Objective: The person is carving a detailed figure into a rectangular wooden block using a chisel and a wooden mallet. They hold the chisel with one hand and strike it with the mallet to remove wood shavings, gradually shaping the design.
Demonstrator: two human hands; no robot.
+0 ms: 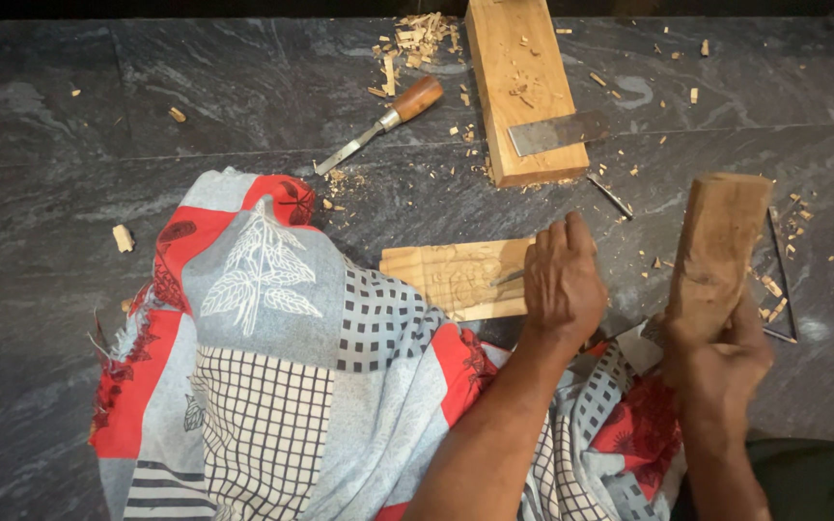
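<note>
My left hand [562,280] grips a small metal chisel [507,278] whose tip rests on a flat pale wooden panel [451,275] with a carved pattern, lying on the dark stone floor. My right hand [721,362] holds a thick wooden block mallet [721,246] upright, raised to the right of the panel. A patterned red, grey and white cloth [263,357] covers my legs at the lower left, just below the panel.
A long wooden block [518,82] lies at the top with a flat metal blade [557,132] across it. A wooden-handled chisel [383,121] lies left of it. A thin metal tool [610,196] and wood chips [417,39] are scattered about.
</note>
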